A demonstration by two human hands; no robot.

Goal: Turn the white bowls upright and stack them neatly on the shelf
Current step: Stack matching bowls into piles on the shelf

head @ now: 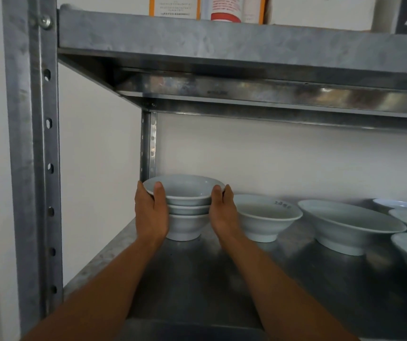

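Left hand (151, 212) and right hand (222, 210) clasp the stack (185, 217), thumbs at its top rim. Risk: uneven release tilts it; single bowl (266, 217) just outside right hand gets knocked.

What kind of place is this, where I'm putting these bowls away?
Likely a restaurant or kitchen storeroom: a galvanised metal rack, white bowls standing loose on its shelf beside a stack of bowls, and boxed supplies on the shelf above.

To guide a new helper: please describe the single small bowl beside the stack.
On the lower shelf, a stack stands near the left rear post. The bowl just right of it stands alone, upright. Only it bears dark marks inside its far rim.
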